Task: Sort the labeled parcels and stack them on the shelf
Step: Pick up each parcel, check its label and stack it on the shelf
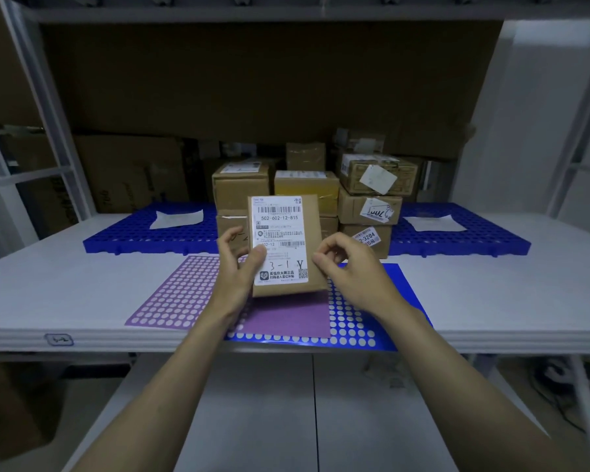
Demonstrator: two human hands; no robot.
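As left hand (240, 267) grips parcel (285, 245) (label facing up), right hand (346, 264) curled, touching its edge.

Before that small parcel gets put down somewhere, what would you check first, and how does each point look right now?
1. Hold on the small parcel: the left hand pinches its left edge with the thumb on the label. Ok.
2. Right hand: curled at the right edge; contact cannot be told.
3. Label readable: it faces the camera, handwritten "3-1" visible. Ok.
4. Where "3-1" belongs: no matching marker is legible. Cannot tell.
5. Free space: the blue grid mat has bare area beside a paper slip. Ok.
6. Stack of boxes behind: looks upright and steady. Ok.
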